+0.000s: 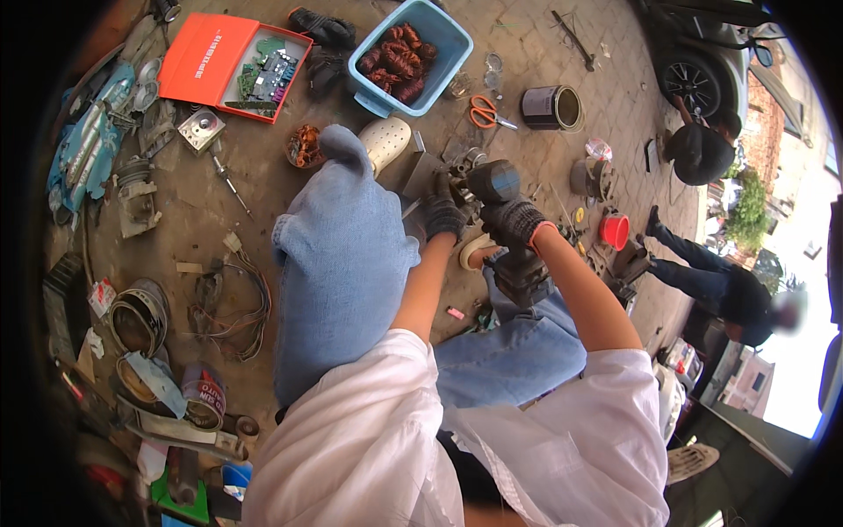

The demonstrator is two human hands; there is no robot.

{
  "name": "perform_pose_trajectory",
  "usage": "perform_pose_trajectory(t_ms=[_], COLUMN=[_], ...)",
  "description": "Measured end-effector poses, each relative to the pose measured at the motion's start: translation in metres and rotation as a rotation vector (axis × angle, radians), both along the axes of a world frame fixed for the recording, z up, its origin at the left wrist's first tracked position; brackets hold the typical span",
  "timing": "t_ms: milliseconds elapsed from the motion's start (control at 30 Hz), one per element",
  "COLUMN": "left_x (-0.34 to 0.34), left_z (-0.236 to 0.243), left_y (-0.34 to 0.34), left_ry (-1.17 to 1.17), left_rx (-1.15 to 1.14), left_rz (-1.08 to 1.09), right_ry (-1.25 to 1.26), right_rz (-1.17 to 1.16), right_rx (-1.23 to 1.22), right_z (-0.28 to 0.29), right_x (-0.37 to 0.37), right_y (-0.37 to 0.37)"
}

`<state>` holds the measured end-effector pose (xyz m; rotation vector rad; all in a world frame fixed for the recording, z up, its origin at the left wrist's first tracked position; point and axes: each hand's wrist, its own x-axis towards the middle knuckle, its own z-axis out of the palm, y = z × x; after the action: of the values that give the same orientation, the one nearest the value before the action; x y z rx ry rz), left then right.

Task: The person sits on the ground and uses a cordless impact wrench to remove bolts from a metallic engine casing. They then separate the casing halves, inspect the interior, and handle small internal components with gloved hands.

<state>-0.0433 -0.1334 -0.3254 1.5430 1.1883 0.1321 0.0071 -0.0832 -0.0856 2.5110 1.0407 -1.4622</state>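
My right hand [514, 220], in a dark knitted glove, grips a dark cordless power tool [518, 277] whose rounded head [492, 182] points up and away from me. My left hand [443, 213], also gloved, is closed on a small metal part [452, 180] at the tool's front; its exact shape is unclear. A dark metal block [421, 171] sits just beyond that hand. My bent jeans-clad knee [334, 255] is left of my hands, with a cream clog [385, 140] behind it.
Blue tub [369, 95] of copper coils, red box [198, 61] with circuit boards, orange scissors [487, 111], open can [549, 108], red bucket [614, 230], wires [255, 307] and scattered parts surround me. One person [698, 149] crouches by a car [720, 44]; another [738, 294] is at right.
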Motion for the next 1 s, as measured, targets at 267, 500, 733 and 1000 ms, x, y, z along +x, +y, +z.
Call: perform_pose_trajectory(t_ms=[267,500,733,1000], left_x=[0.058,0.074,0.027,0.007], left_z=[-0.132,-0.126,-0.038,0.025], left_y=[-0.041,-0.072,-0.029,-0.002], left_ry=[-0.334,-0.436,-0.089,0.027], left_rx=[-0.246,-0.236,0.007,-0.068], left_rz=[0.597,0.521,0.305,0.116], right_ry=[-0.026,0.001,0.025,0.118], right_rz=[-0.034,-0.414,-0.193,-0.181], right_rx=[-0.047,-0.048,0.111,0.216], right_z=[0.003,-0.049,-0.05,-0.063], right_x=[-0.019,0.012,0.017,0.028], right_y=[0.035,-0.03,-0.021,-0.064])
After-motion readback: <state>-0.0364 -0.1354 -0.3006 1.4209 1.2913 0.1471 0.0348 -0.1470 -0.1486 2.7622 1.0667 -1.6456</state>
